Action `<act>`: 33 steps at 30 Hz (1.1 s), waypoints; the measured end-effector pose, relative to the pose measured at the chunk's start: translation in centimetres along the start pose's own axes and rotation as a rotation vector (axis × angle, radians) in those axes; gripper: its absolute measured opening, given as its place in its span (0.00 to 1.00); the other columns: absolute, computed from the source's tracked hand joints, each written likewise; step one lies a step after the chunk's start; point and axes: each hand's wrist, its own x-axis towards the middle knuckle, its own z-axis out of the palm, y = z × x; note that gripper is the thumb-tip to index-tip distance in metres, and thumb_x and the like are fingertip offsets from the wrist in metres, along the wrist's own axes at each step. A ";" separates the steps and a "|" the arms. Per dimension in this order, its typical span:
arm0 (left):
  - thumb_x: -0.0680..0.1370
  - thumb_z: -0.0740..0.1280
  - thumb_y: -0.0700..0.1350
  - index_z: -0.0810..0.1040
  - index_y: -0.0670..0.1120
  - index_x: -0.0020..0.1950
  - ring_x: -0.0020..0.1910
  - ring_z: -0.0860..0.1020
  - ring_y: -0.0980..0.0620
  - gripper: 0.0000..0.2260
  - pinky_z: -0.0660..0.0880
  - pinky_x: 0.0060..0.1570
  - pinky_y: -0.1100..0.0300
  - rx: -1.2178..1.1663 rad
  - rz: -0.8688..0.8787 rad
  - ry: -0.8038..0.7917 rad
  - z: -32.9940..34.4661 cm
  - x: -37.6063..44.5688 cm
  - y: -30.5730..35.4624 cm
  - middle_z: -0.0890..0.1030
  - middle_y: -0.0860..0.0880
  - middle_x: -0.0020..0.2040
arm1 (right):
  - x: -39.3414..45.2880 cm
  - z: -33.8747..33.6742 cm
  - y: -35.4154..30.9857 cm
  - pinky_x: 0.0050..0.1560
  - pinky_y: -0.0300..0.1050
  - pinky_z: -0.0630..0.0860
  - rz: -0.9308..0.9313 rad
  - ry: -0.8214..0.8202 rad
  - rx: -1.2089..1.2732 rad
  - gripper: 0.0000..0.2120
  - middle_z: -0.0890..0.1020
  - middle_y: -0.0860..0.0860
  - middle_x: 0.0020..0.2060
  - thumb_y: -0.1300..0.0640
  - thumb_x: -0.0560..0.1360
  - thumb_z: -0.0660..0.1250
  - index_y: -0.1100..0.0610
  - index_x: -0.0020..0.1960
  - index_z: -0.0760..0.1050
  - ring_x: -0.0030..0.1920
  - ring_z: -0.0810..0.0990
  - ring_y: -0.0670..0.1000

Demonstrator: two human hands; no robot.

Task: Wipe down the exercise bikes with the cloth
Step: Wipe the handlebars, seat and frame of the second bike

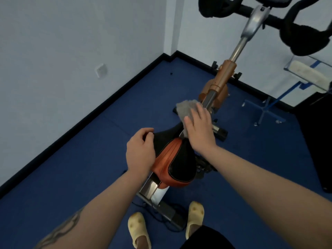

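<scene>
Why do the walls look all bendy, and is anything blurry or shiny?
Head view: the wide-angle lens bends the black baseboard and the walls; the right hand and grey cloth look slightly smeared, probably from motion; the lighting is soft and even, with bright reflections on the chrome post and on the metal plate under the saddle.

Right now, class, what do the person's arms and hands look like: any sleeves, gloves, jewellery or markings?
Both forearms are bare, with no sleeves in view. The left hand and right hand wear no gloves, and no rings or watch show. The left forearm carries a dark, curling tattoo near the elbow. The right forearm shows no markings.
</scene>
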 end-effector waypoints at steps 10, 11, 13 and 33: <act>0.85 0.55 0.48 0.79 0.49 0.63 0.59 0.77 0.55 0.15 0.73 0.62 0.56 -0.153 0.050 -0.173 -1.4 -0.9 -1.8 0.80 0.52 0.59 | -8.7 0.4 -4.4 0.76 0.47 0.46 0.166 -0.202 0.064 0.36 0.30 0.49 0.76 0.39 0.81 0.49 0.54 0.79 0.37 0.78 0.36 0.51; 0.85 0.55 0.48 0.79 0.50 0.64 0.60 0.77 0.56 0.15 0.73 0.62 0.56 -0.149 0.065 -0.183 -1.5 -0.9 -2.0 0.80 0.53 0.59 | -8.0 0.3 -5.2 0.76 0.49 0.49 0.230 -0.195 0.061 0.36 0.32 0.52 0.77 0.41 0.81 0.51 0.55 0.79 0.37 0.78 0.39 0.54; 0.85 0.54 0.48 0.79 0.51 0.63 0.59 0.76 0.57 0.15 0.73 0.62 0.58 -0.152 0.082 -0.178 -1.5 -0.9 -2.2 0.80 0.53 0.59 | -8.5 0.2 -6.2 0.75 0.54 0.55 0.271 -0.216 -0.002 0.36 0.32 0.54 0.77 0.41 0.82 0.50 0.56 0.79 0.36 0.78 0.40 0.56; 0.84 0.54 0.46 0.73 0.49 0.66 0.58 0.75 0.53 0.14 0.72 0.61 0.52 0.152 0.208 -0.402 -2.8 1.2 -0.9 0.77 0.51 0.60 | -9.2 1.1 -7.7 0.70 0.59 0.64 0.497 -0.050 -0.006 0.32 0.45 0.53 0.79 0.43 0.83 0.48 0.54 0.80 0.40 0.76 0.52 0.59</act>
